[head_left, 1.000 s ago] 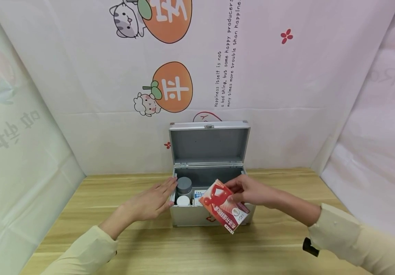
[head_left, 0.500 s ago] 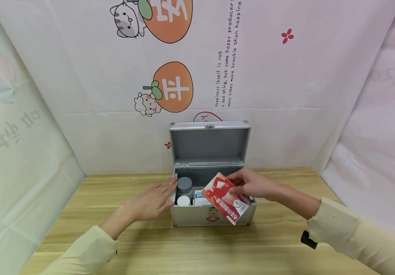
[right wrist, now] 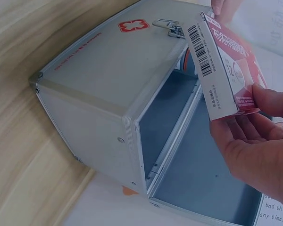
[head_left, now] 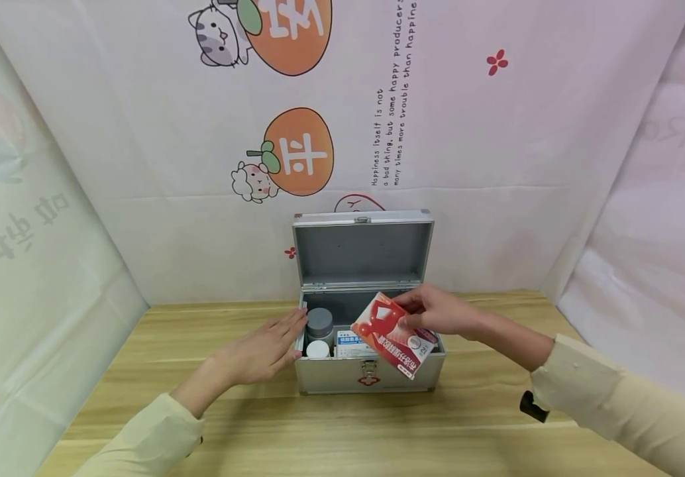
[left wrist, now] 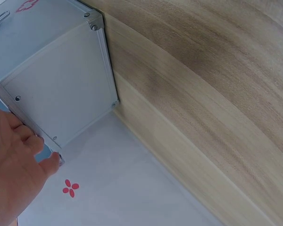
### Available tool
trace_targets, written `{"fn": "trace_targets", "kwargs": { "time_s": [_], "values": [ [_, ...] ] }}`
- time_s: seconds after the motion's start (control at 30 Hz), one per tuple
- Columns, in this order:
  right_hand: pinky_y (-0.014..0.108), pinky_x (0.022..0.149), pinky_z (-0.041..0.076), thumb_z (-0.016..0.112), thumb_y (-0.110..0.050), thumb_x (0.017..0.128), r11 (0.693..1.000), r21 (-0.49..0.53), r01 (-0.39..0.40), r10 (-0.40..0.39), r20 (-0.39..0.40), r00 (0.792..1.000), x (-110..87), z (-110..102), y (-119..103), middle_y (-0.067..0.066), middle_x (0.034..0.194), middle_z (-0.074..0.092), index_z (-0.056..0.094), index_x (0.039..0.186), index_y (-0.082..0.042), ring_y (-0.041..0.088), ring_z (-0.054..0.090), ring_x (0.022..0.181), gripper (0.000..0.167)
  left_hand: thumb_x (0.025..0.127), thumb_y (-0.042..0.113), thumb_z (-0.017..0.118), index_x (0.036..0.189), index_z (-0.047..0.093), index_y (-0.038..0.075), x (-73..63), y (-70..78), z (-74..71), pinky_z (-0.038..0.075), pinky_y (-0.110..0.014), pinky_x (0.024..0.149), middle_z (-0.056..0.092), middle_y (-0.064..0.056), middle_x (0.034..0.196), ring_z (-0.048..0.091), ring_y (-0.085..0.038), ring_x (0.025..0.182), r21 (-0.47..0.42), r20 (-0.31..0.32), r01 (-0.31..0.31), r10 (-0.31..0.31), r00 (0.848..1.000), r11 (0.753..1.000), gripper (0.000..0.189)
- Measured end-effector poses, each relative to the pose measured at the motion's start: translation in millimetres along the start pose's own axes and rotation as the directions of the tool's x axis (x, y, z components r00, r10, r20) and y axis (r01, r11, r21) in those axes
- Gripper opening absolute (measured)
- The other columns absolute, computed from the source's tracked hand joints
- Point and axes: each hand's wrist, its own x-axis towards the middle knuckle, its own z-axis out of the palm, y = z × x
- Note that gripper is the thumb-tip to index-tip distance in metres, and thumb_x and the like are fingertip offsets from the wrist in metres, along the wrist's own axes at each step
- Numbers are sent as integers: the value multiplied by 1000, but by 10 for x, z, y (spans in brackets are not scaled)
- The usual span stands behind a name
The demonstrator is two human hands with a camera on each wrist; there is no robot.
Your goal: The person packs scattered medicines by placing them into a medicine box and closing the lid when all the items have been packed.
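In the head view my right hand pinches a red and white medicine box by its right end, thumb on the printed face. The box is tilted over the front rim of a silver first-aid case whose lid stands up. My left hand rests with straight fingers on the case's left rim; the left wrist view shows its fingers at that edge. Inside the case, at the left, are a grey-capped bottle, a white-capped bottle and a blue and white medicine box.
The raised lid leans back near a printed white cloth that hangs behind. Under the case is a wooden table. A metal latch sticks out from the case's front, above a red cross mark.
My right hand has lifted the red medicine box slightly up and to the right, uncovering the latch and more of the blue and white box. My left hand has stayed put.
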Motion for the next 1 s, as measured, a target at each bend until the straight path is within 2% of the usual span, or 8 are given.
{"fn": "trace_targets", "kwargs": {
  "time_s": [0.4, 0.6, 1.0],
  "values": [
    [29, 73, 59, 60, -7, 94, 999, -52, 12, -12, 8, 1000, 106, -82, -39, 11, 104, 72, 58, 136, 4, 16, 64, 79, 43, 109, 41, 32, 158, 20, 0, -13, 6, 4, 28, -51, 121, 14, -17, 167, 17, -32, 155, 2, -1, -1, 1, 1000, 1000, 66],
    [29, 74, 59, 60, -5, 94, 994, -100, 53, -52, 10, 999, 152, -128, -55, 13, 106, 72, 57, 137, 5, 16, 62, 81, 43, 109, 42, 31, 158, 19, 0, -15, 12, -4, 28, -52, 121, 14, -17, 167, 16, -31, 155, -8, -1, 5, -5, 1000, 1000, 66],
    [30, 77, 61, 65, -10, 94, 984, -170, 47, -44, 25, 999, 244, -180, -98, 11, 107, 72, 60, 135, 3, 15, 65, 82, 43, 108, 41, 34, 158, 20, 0, -11, 22, -17, 28, -52, 122, 14, -16, 167, 16, -30, 155, -4, 5, 12, -12, 1000, 1000, 66]
  ]
}}
